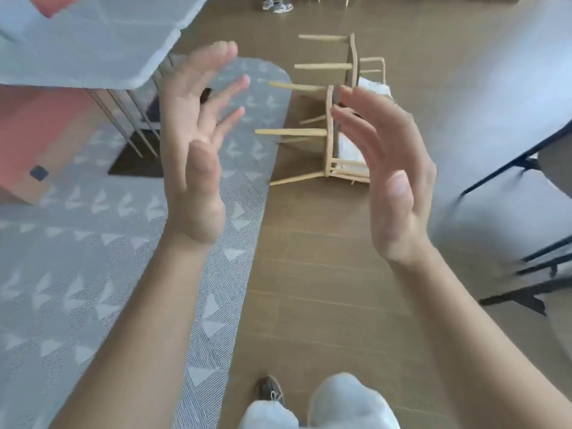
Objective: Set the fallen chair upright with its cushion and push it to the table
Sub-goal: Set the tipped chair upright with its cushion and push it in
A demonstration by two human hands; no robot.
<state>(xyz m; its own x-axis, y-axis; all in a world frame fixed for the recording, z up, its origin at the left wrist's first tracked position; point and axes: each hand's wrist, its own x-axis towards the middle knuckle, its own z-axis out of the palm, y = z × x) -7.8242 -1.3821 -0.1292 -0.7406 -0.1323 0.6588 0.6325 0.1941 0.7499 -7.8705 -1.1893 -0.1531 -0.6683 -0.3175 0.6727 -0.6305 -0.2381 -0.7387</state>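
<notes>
Two light wooden chairs lie on their sides on the brown floor ahead, legs pointing left. The nearer fallen chair (328,140) has a white cushion (348,148) against its seat; the farther fallen chair (353,61) has a white cushion (376,86) too. My left hand (198,144) and my right hand (387,168) are raised in front of me, palms facing each other, fingers straight and spread, holding nothing. Neither hand touches a chair. My right hand hides part of the nearer chair's back.
A grey table (89,41) with thin metal legs stands at the upper left over a grey patterned rug (93,258). At the right is a light round table (507,119) on dark legs. Another person's shoes (277,3) show at the top. My own legs (309,404) are below.
</notes>
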